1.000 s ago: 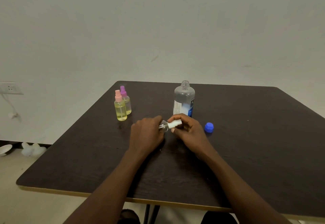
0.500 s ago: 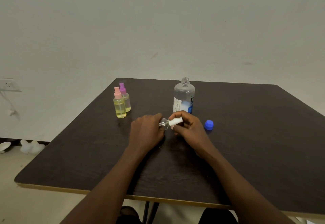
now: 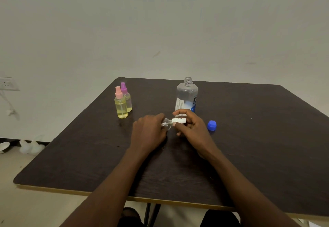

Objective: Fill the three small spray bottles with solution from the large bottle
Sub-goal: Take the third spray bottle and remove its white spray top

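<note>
My left hand (image 3: 148, 131) grips the body of a small clear spray bottle (image 3: 166, 124), held on its side just above the table. My right hand (image 3: 193, 128) pinches its white spray top (image 3: 179, 120). Behind my hands the large clear bottle (image 3: 187, 94) stands upright with its neck uncapped. Its blue cap (image 3: 211, 125) lies on the table to the right of my right hand. Two small spray bottles of yellowish liquid stand together at the left: one with a pink top (image 3: 121, 104), one with a purple top (image 3: 126, 96) behind it.
The dark wooden table (image 3: 258, 146) has a pale front edge and stands close to a plain wall. A wall socket (image 3: 7, 83) with a cable is at far left, and white objects (image 3: 30, 146) lie on the floor below it.
Both hands stay on the small clear bottle and its white top with only slight shifts. The camera has tilted a little, so the scene sits slightly higher in view.
</note>
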